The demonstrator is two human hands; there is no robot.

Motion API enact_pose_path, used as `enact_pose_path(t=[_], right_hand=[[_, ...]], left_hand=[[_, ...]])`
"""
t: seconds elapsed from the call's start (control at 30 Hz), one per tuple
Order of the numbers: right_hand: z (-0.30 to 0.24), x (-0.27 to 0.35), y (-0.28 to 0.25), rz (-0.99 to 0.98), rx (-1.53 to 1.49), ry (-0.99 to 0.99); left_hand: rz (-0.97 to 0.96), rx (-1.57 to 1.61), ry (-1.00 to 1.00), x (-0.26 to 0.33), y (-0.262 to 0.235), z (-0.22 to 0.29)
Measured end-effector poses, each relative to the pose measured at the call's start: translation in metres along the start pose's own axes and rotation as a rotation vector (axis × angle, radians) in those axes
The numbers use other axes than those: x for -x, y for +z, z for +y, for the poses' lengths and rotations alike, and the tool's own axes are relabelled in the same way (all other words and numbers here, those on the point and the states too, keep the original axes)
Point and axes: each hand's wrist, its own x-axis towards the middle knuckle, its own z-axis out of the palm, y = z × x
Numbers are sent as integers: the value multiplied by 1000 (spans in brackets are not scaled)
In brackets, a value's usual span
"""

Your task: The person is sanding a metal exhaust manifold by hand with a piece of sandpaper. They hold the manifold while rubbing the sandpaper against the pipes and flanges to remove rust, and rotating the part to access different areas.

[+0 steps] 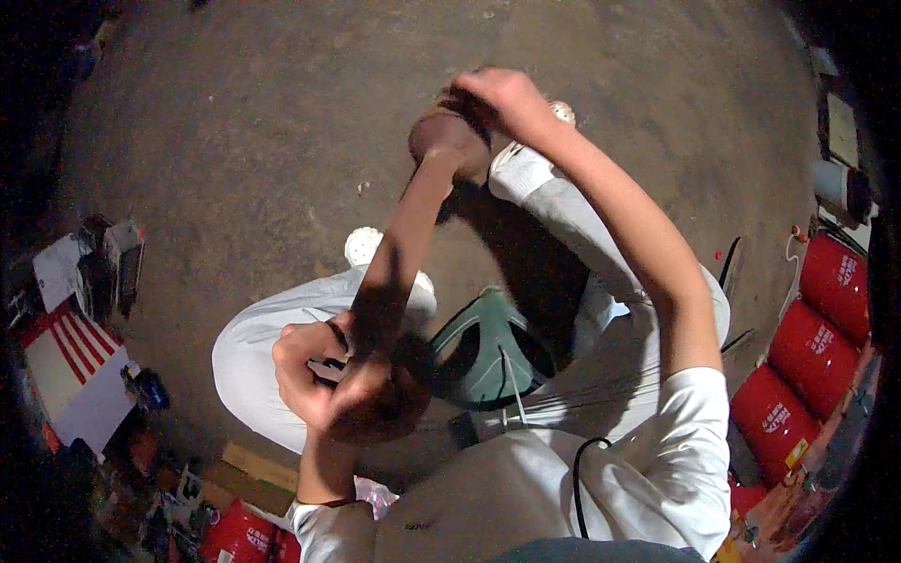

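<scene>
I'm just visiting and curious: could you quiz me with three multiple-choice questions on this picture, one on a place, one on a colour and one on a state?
1. Where does the row of red canisters stand?
A. At the person's right
B. Between the knees
C. On the far floor ahead

2. What colour is the stool seat between the person's legs?
A. Yellow
B. Green
C. Red

3. How is the left hand?
A. Flat on the floor
B. Open in the air
C. Closed around the lower end of a long brown thing

Answers:
1. A: the red canisters line the right edge of the view.
2. B: the stool seat shows green between the white trouser legs.
3. C: the left hand is curled in a fist on the long brown thing, while the right hand is at its upper end.
</scene>
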Motion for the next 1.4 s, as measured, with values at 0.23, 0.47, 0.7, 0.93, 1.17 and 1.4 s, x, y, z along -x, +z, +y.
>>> enact_pose_path(t=[0.23,0.47,0.7,0.93,1.17,1.4], right_hand=[[-37,19,11,-209,-103,18],[17,19,4,94,131,149],[-56,41,21,22,-70,-39],[-3,44,3,317,124,340],[-71,51,33,239,-50,151],[-25,52,27,441,111,386]], left_hand=[[44,24,-44,-1,0,-8],[25,-19,-5,-9,-1,-1],[37,51,-337,11,-9,-5],[-112,-167,-31,-3,-6,-11],[78,-190,-194,0,-4,-12],[136,170,-414,-2,15,8]])
